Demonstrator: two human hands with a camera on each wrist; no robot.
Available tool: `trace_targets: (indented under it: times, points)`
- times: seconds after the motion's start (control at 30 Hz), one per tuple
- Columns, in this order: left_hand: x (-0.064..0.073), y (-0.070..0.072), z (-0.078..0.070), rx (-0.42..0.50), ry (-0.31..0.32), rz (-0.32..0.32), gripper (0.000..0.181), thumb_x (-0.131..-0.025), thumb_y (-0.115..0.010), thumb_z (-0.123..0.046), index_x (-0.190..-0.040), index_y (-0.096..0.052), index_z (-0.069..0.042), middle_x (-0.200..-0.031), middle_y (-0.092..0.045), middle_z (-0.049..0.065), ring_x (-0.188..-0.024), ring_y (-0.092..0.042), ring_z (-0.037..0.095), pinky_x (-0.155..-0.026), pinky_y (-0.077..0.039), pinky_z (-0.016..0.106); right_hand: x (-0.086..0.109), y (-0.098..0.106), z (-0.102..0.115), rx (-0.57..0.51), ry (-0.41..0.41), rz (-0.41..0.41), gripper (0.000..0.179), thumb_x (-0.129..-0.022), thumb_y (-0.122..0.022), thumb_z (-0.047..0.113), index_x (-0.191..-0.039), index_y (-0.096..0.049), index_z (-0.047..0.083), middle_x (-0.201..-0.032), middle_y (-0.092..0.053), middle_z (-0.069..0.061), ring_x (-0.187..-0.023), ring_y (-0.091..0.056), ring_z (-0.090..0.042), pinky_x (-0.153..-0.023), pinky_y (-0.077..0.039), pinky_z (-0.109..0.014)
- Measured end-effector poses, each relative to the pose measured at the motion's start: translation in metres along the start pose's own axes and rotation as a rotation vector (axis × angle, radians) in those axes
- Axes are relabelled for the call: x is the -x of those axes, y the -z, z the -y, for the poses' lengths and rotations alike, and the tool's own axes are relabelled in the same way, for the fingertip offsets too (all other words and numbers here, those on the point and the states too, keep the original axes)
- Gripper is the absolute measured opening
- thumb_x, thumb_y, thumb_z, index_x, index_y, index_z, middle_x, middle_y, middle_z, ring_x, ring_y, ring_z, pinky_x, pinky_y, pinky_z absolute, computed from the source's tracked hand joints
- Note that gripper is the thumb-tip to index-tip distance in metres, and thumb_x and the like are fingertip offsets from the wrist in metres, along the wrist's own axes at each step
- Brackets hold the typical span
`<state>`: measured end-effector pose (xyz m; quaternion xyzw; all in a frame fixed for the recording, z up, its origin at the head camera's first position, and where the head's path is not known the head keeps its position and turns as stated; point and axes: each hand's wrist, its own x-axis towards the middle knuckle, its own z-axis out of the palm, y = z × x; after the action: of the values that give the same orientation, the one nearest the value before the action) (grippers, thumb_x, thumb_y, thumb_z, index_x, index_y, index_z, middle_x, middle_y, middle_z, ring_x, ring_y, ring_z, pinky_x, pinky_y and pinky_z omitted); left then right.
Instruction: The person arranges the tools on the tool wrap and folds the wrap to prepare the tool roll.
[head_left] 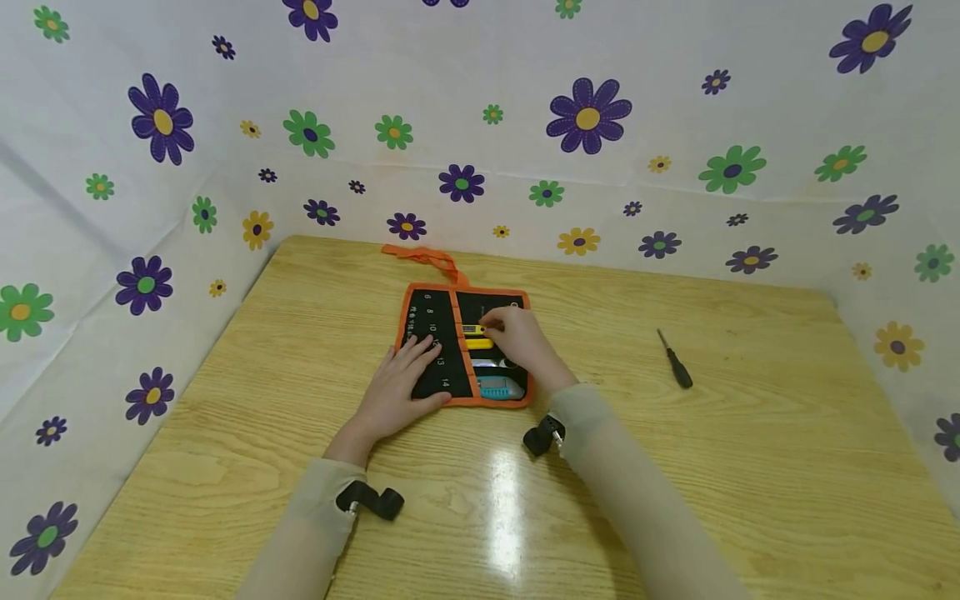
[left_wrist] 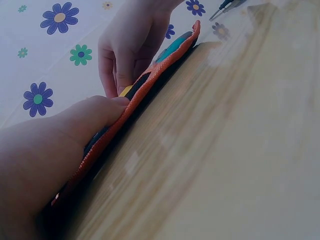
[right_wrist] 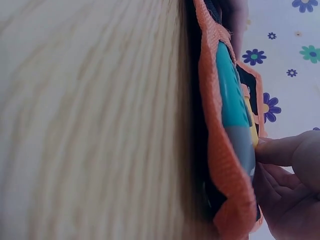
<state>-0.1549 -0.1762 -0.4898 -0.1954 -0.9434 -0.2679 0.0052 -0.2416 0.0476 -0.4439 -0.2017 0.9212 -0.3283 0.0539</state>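
Observation:
A black tool pouch (head_left: pixel 430 379) with orange edging and printed numbers lies unfolded on the table. My left hand (head_left: pixel 397 385) rests on its left part with the fingers spread, the thumb (left_wrist: pixel 107 107) along the orange edge. My right hand (head_left: pixel 519 335) is over the pouch's right part. Its thumb and fingers pinch the end of a slim yellow tool (head_left: pixel 472 330) that sits in a pocket; its exact kind is unclear. Below it in the pouch are a second yellow tool (head_left: pixel 480 343), a silver metal tool (head_left: pixel 487 363) and a teal-and-grey tool (right_wrist: pixel 232 95).
A screwdriver (head_left: pixel 678 367) with a black handle lies to the right on the wooden table (head_left: pixel 750 467). Orange ties (head_left: pixel 427 255) trail from the pouch's far edge. Flower-print cloth (head_left: pixel 517 158) hangs behind the table and along its sides.

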Motion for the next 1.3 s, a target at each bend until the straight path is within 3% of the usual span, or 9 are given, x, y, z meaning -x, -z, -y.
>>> trace_targets:
  times: [0.47,0.93,1.3]
  points:
    - [-0.001,-0.001,-0.001,-0.007,-0.006,-0.003,0.077,-0.088,-0.058,-0.057,-0.149,-0.036,-0.016,-0.155,-0.026,0.003,-0.145,-0.012,0.025,-0.115,-0.004,0.049,0.012,0.01,-0.003,-0.03,-0.003,0.016,0.021,-0.093,-0.06,0.004,-0.113,-0.069,0.002,-0.11,-0.066,-0.013,-0.098,-0.063,-0.025,-0.083,-0.053,-0.036]
    - [-0.003,0.001,-0.001,-0.011,-0.004,-0.003,0.076,-0.089,-0.059,-0.056,-0.15,-0.035,-0.017,-0.156,-0.025,0.003,-0.145,-0.011,0.024,-0.116,-0.002,0.046,0.064,0.045,-0.028,-0.122,-0.027,-0.14,0.023,-0.09,-0.064,0.001,-0.112,-0.067,-0.004,-0.108,-0.066,-0.018,-0.097,-0.063,-0.031,-0.085,-0.052,-0.044]
    - [0.001,0.001,-0.002,0.003,0.011,0.002,0.077,-0.088,-0.059,-0.056,-0.15,-0.035,-0.016,-0.156,-0.025,0.003,-0.145,-0.011,0.025,-0.116,-0.002,0.046,0.11,0.086,-0.061,-0.054,-0.12,-0.206,0.028,-0.093,-0.059,0.001,-0.12,-0.061,-0.008,-0.115,-0.06,-0.025,-0.102,-0.058,-0.037,-0.087,-0.049,-0.049]
